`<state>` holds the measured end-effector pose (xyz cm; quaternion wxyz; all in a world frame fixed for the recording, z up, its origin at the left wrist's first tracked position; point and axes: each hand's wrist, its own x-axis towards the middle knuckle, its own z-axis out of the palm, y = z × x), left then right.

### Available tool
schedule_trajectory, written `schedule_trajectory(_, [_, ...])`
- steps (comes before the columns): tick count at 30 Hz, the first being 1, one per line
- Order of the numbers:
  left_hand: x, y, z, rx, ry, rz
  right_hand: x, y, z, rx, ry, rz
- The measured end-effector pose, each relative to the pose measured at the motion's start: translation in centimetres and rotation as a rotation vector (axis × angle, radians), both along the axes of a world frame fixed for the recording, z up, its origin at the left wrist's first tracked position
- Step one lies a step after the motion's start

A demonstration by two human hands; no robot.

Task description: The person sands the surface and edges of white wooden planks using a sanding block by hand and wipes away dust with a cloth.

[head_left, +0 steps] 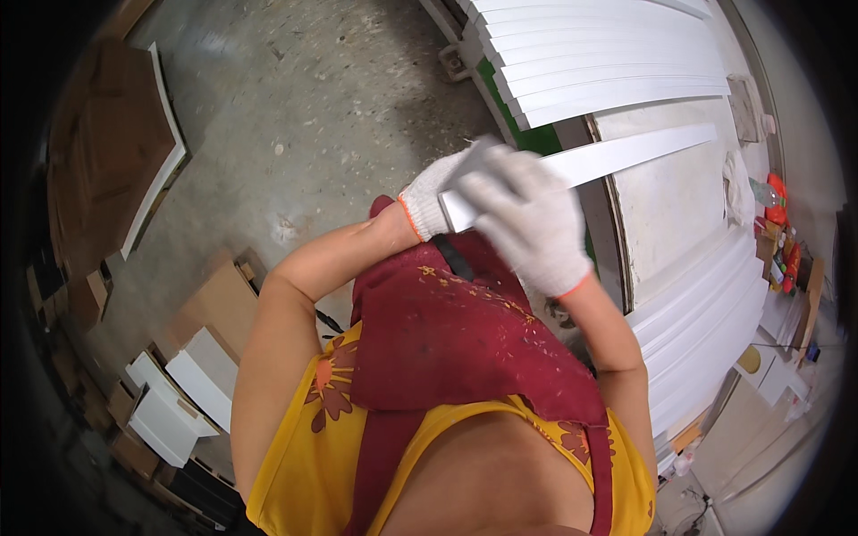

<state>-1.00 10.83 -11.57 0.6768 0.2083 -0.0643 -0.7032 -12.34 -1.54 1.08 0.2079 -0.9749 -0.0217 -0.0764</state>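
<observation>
The left hand is at one end of a strip, and the right hand lies across it, a block under its fingers. From the hands the strip reaches rightward over the tabletop. Ahead and right of them, a stack of strips rests on the tabletop; a second stack lies to their right, nearer the body. A bottle stands farther right. Well left of the hands is cardboard; behind-left, panels lie low near the floor.
</observation>
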Motion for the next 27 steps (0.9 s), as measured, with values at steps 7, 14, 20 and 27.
schedule_trajectory(7, [0.5, -0.2, 1.2, -0.031, 0.58, -0.074, -2.0, -5.8, -2.3, -0.091, -0.087, -0.208])
schedule_trajectory(14, [0.0, -1.5, 1.0, -0.14, 0.723, -0.051, -3.2, -3.8, -2.8, -0.074, -0.058, -0.108])
schedule_trajectory(20, [0.8, -1.5, 3.3, 0.056, 0.351, 0.028, 0.2, 2.0, -0.6, 0.124, -0.087, -0.016])
schedule_trajectory(27, [1.3, -2.2, 3.8, 0.011, 0.373, 0.012, -2.7, 1.2, 0.3, -0.022, -0.093, 0.16])
